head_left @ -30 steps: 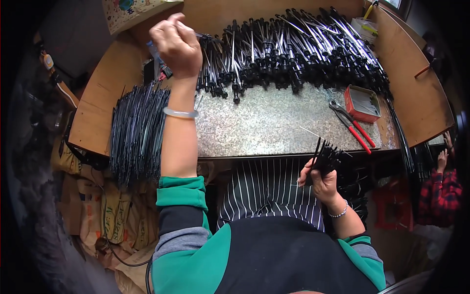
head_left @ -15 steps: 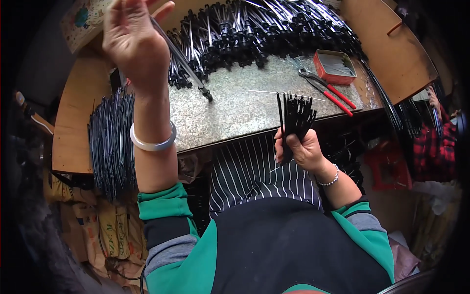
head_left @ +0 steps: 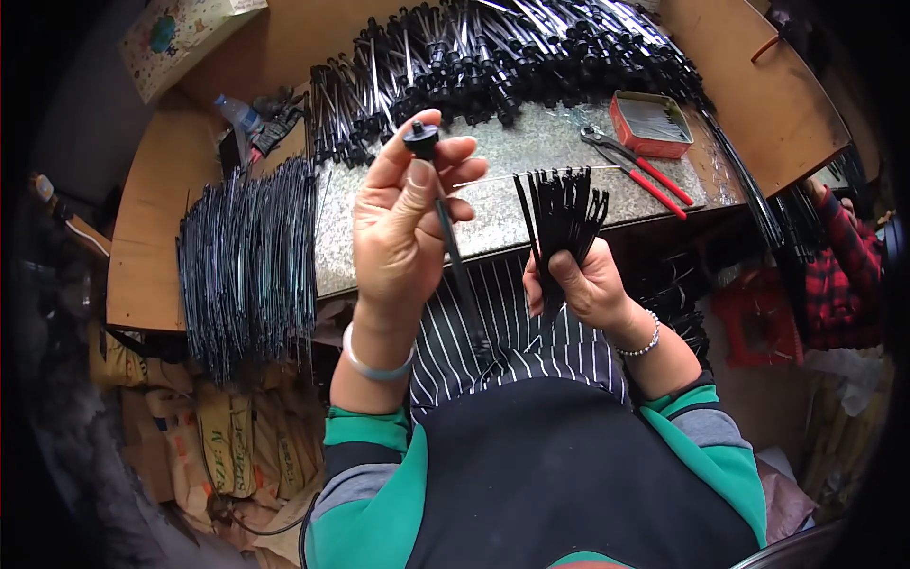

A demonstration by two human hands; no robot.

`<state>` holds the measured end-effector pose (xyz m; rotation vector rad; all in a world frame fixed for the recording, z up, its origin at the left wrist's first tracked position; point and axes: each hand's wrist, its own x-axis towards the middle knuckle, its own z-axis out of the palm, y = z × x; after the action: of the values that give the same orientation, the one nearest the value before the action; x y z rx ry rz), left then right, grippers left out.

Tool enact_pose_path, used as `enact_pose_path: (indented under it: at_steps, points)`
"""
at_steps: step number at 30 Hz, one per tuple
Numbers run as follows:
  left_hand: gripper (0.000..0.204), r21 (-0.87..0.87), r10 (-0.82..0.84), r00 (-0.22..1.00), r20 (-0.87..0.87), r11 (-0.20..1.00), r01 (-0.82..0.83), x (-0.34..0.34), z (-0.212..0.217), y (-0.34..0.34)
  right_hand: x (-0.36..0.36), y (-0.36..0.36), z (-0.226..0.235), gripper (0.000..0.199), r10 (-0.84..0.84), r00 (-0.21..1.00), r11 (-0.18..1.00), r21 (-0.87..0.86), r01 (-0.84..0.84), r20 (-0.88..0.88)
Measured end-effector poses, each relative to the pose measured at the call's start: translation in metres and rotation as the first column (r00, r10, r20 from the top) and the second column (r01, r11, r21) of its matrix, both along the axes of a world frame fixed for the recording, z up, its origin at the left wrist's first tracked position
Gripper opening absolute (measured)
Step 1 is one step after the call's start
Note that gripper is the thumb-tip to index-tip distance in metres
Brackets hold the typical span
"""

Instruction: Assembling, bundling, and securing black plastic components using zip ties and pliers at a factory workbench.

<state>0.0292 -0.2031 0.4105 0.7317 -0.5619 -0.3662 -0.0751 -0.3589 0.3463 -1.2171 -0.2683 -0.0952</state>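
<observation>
Between the thumb and fingers of my left hand (head_left: 393, 232) is a thin dark rod with a round black cap (head_left: 421, 140). The cap points up, and the shaft hangs down past my palm over the striped apron cloth (head_left: 455, 341). My right hand (head_left: 590, 289) is closed around a bundle of thin black strips (head_left: 561, 213), whose small slotted ends fan upward. The two hands are apart, both near the table's front edge. The fingers under the bundle are partly hidden.
A large heap of capped black rods (head_left: 474, 66) covers the back of the speckled tabletop (head_left: 346, 237). Many dark strands (head_left: 248, 275) hang over its left edge. Red-handled pliers (head_left: 640, 171) lie beside a red box (head_left: 652, 142). At far right, another person's red checked sleeve (head_left: 848, 256) shows.
My left hand has come back from the far left of the table toward my body and right, bringing a capped rod. My right hand with the bundle has hardly moved.
</observation>
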Motion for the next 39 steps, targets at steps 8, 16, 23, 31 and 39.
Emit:
enact_pose_path:
  at_steps: [8, 16, 23, 31, 39]
  points:
    - [0.042, -0.080, 0.001, 0.998, -0.068, 0.997, -0.007, -0.009, -0.015, -0.003, 0.002, 0.009, 0.001, 0.042, -0.029, 0.995, 0.999, -0.037, 0.026, -0.091]
    - [0.043, -0.068, 0.020, 0.997, -0.077, 0.997, -0.025, -0.014, -0.015, -0.001, 0.005, 0.006, 0.007, 0.043, -0.098, 0.992, 0.995, -0.023, 0.100, 0.077]
    - [0.045, -0.094, 0.045, 0.993, -0.105, 0.994, -0.055, -0.020, -0.019, -0.010, 0.015, 0.021, 0.015, 0.040, 0.014, 1.000, 0.998, -0.060, -0.014, 0.006]
    - [0.045, -0.076, 0.083, 0.991, -0.102, 0.993, -0.091, -0.021, -0.029, -0.014, 0.018, 0.022, 0.006, 0.039, 0.011, 0.999, 0.999, -0.051, -0.012, -0.034]
    - [0.057, -0.206, -0.009, 0.991, -0.133, 0.978, -0.018, -0.027, -0.027, -0.017, 0.019, 0.023, 0.001, 0.037, -0.023, 1.000, 1.000, -0.011, 0.023, -0.013]
